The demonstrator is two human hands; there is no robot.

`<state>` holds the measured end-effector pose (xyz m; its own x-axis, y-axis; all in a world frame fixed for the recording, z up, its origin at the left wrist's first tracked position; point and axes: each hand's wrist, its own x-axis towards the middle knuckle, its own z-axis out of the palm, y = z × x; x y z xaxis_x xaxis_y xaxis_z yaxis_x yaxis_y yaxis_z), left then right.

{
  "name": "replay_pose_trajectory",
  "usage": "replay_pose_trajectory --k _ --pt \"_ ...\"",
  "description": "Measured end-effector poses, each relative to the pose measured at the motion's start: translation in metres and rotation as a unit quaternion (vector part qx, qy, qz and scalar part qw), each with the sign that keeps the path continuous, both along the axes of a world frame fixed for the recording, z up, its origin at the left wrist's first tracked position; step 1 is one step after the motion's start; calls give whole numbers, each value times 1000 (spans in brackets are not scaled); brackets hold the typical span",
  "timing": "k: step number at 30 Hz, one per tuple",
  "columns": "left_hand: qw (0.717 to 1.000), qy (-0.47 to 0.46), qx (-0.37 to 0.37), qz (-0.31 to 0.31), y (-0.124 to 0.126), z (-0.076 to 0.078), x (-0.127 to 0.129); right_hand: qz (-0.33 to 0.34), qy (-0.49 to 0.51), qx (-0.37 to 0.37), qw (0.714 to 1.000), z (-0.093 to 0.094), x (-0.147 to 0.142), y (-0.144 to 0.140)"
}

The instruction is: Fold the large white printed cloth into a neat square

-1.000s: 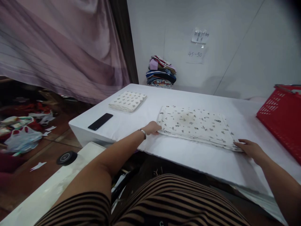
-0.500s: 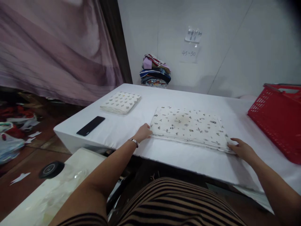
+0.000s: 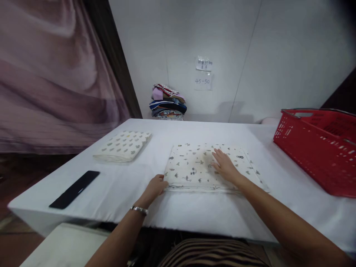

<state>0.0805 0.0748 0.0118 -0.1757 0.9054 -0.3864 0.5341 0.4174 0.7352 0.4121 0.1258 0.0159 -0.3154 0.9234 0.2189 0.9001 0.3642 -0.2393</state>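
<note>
Right then, a folded cloth [image 3: 194, 168] with little grey shapes on it lay flat on the white table [image 3: 194, 211], near the front edge and about in the middle. The right hand [image 3: 224, 165] lay flat on top of the cloth, palm down, with its fingers spread apart and holding nothing. The left hand [image 3: 154, 187] was at the cloth's near left corner, touching the edge, with its fingers curled in; I could not tell if it was pinching the cloth or just resting there. A shiny bracelet [image 3: 139, 210] sat on the left wrist. Another folded cloth [image 3: 124, 145], smaller and with the same kind of dots, lay well apart to the left, farther back on the table. A black phone [image 3: 74, 189] lay flat near the table's left front corner, apart from both cloths. A red basket [image 3: 317, 144] stood on the right side of the table, apart from the cloth under the hands. At the far end, against the white wall, a pile of clothes [image 3: 168, 102] in many colours was stacked up. Two small paper notes [image 3: 203, 73] were stuck on the wall above and to the right of that pile. A pink curtain [image 3: 55, 74] hung on the left side of the room.
</note>
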Motion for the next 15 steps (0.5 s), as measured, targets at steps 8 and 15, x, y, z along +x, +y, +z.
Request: replay_pose_trajectory --k 8,15 --pt "981 -184 -65 11 -1 16 -7 -25 -51 -126 990 -25 -18 31" --pt "930 -355 -84 34 4 14 -4 -21 -46 -99 994 -16 -47 49"
